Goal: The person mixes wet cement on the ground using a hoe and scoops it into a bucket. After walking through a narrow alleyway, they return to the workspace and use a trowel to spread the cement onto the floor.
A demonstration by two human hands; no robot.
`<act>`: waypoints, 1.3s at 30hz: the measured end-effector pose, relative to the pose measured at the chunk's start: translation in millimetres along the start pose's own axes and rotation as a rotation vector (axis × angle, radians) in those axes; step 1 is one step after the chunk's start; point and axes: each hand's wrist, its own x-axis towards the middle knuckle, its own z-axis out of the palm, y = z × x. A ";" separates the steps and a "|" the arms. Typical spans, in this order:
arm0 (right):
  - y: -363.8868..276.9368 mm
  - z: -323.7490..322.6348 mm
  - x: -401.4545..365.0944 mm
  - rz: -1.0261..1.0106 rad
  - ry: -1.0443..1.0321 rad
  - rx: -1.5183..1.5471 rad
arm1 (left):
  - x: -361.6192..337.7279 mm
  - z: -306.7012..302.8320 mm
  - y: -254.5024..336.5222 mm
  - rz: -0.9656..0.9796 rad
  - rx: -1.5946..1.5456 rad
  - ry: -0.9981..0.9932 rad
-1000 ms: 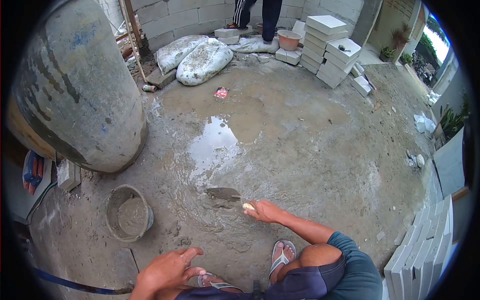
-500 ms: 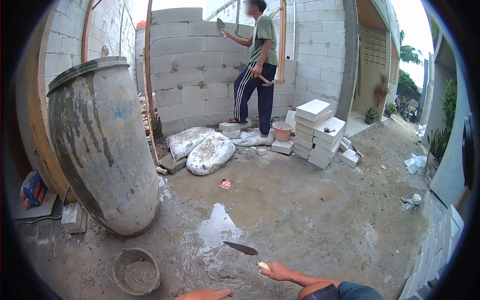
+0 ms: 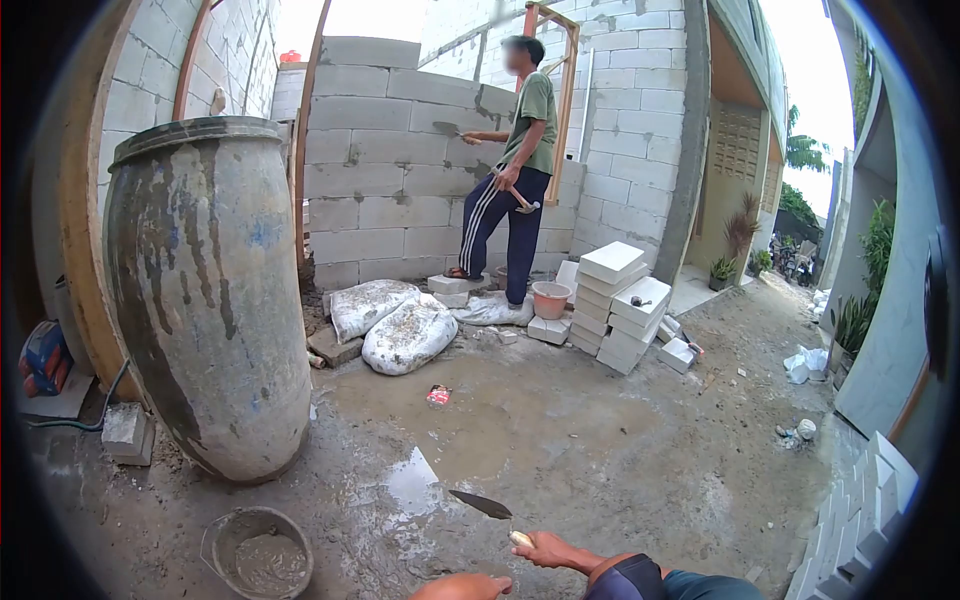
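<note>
My right hand [image 3: 543, 550] is closed round the pale handle of a pointed trowel [image 3: 482, 504]. Its dark blade points up and left over the wet ground, with nothing visible on it. Low at the bottom edge, my left hand [image 3: 482, 587] is partly cut off, its fingers reaching to the right and no object in them. Left of both hands, a bucket [image 3: 225, 543] of wet grey mortar [image 3: 270, 563] stands on the ground.
A tall stained drum [image 3: 205, 300] stands at left. Beyond the puddle [image 3: 470, 430] are filled sacks [image 3: 409, 336], stacked blocks [image 3: 620, 330] and an orange bucket [image 3: 550, 300]. A co-worker [image 3: 530, 130] with trowel and hammer faces the block wall [image 3: 360, 170]. More blocks [image 3: 860, 510] line the right.
My view has shifted slightly, and both hands now appear a little farther right and nearer each other. The co-worker's trowel has come down against the wall.
</note>
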 end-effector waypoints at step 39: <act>38.7 53.3 -44.4 0.316 -0.061 0.216 | -76.3 -30.4 16.1 -0.336 -0.157 0.057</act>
